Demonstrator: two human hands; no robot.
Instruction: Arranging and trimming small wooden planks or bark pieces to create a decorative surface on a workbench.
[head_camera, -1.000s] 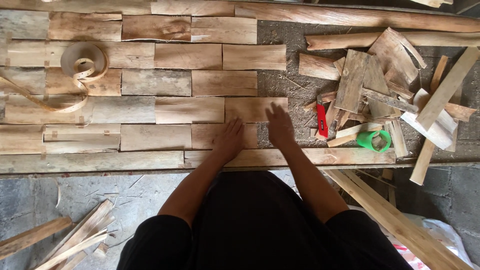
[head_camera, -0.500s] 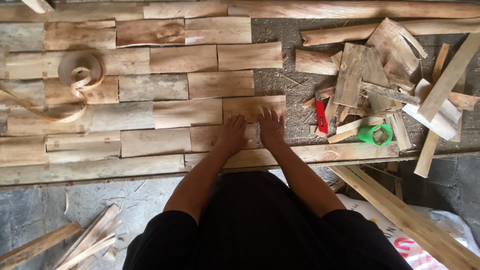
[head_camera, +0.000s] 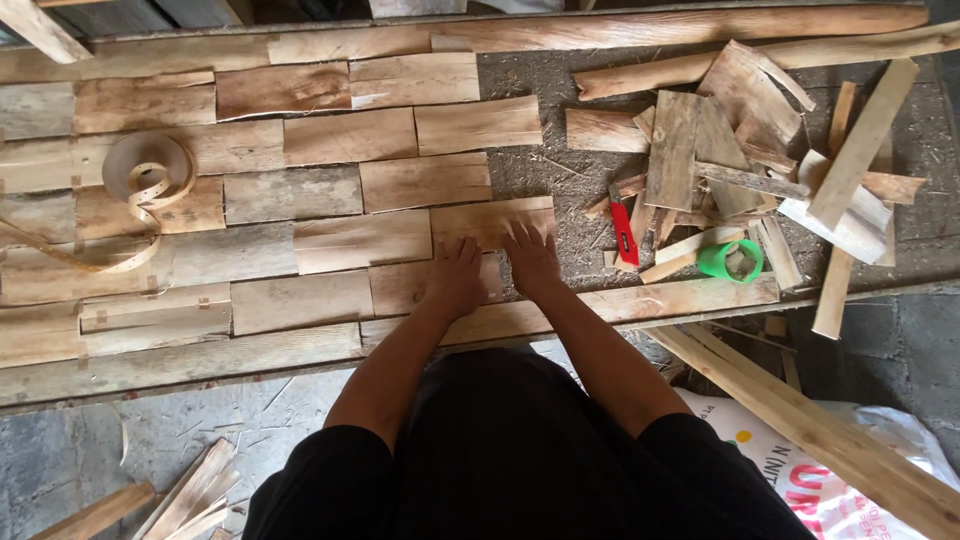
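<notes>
Broadly, the tabletop (head_camera: 560, 160) ran across the whole view, its left part covered by rows of flat wooden slats (head_camera: 300, 190) laid edge to edge like brickwork, its right part bare and dusty. A long rough plank (head_camera: 680, 25) lay along the far edge. On the right sat a loose heap of wood scraps (head_camera: 740, 140), piled over one another at all angles. Below the tabletop's near edge, a long board (head_camera: 800, 420) leaned across a white printed sack (head_camera: 830, 470) on the floor.

At the left, a coil of thin wooden strip (head_camera: 145, 170) rested on the slats, its loose tail curling away toward the left edge.

Near the middle of the near side, both hands lay flat on the last slats of the rows. The left hand (head_camera: 455, 275) pressed open-palmed on a short slat (head_camera: 410, 285), its grip closed on nothing. The right hand (head_camera: 530, 255) lay just beside it, fingers spread and open, touching the end of the slat above (head_camera: 480, 220).

Beside the scrap heap stood a green roll of tape (head_camera: 730, 260), and just left of it a red utility knife (head_camera: 625, 233)
</notes>
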